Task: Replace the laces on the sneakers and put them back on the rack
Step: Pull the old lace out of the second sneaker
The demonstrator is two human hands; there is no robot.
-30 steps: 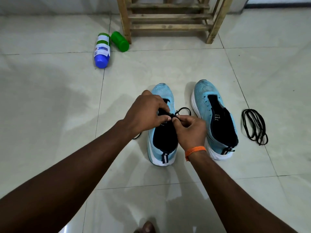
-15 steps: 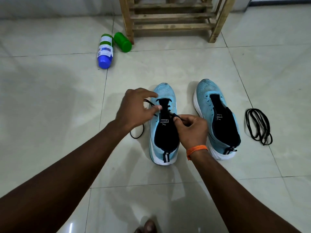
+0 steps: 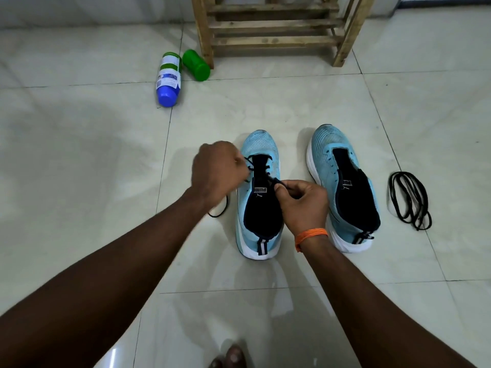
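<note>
- Sneakers on floor as a pair: left sneaker [image 3: 261, 144] and right sneaker [image 3: 329, 147] side by side, near but apart, toes toward rack [image 3: 271, 41], heels toward person.
- Both light blue, with white soles and dark linings and tongues; upright on soles on middle floor tiles, well apart from rack.
- Lace [image 3: 275, 180]: black, threaded through front eyelets of left sneaker and crossing over tongue; one part trailing down onto floor just beside left edge of that sneaker.
- Left grip [image 3: 218, 171]: fingers curled, closed on lace at left side of eyelet row; back of hand toward camera, fingertips hidden.
- Right grip [image 3: 305, 203]: closed on other end of lace, pinched between thumb and forefinger above tongue, near branded tag; orange band [image 3: 310, 235] around wrist.
- Right sneaker: tongue and eyelet rows exposed.
- Spare lace [image 3: 415, 221]: black, gathered in long loops, flat on floor just to right of right sneaker, apart from it.
- Rack: wooden, slatted, standing at far edge of floor by wall; lower slats and legs in view only.
- Bottle [image 3: 168, 78]: white body, blue cap, lying on its side on floor near left leg of rack, cap toward person.
- Green container [image 3: 196, 65]: lying on its side between bottle and rack leg, just beside both; contact not determinable.
- Toes [image 3: 233, 357]: bare, on floor at near edge of view.
</note>
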